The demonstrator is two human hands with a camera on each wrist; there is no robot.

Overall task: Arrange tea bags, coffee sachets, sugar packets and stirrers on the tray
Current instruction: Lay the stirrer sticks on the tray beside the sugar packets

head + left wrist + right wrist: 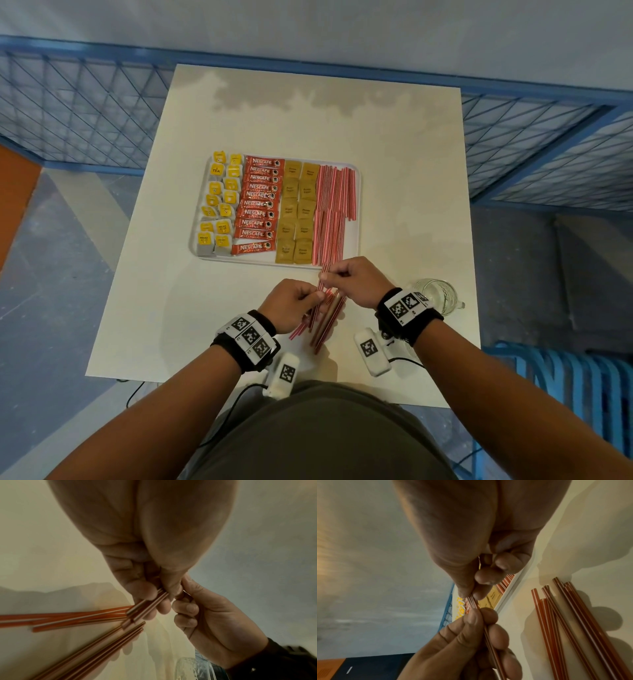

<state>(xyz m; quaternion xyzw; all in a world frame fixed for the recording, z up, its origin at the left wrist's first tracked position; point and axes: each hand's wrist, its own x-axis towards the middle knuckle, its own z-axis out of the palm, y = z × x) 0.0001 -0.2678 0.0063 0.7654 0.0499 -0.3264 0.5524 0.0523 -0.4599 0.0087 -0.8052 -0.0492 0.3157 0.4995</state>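
A white tray (357, 192) holds yellow tea bags (219, 205), red coffee sachets (258, 205), tan sugar packets (296, 212) and red-striped stirrers (334, 205) in columns. Just in front of the tray, my left hand (291, 303) and right hand (352, 281) both pinch a small bunch of stirrers (320, 291). In the left wrist view that bunch (147, 605) passes between my fingers. In the right wrist view the same bunch (473, 601) runs from my right fingertips into my left hand. More loose stirrers (325, 325) lie on the table under my hands.
A clear glass jar (435, 296) stands on the white table (394, 171) right of my right wrist. Blue wire fencing (85, 102) rings the table's far sides. The loose stirrers (573, 622) fan out beside the tray's near rim (510, 592).
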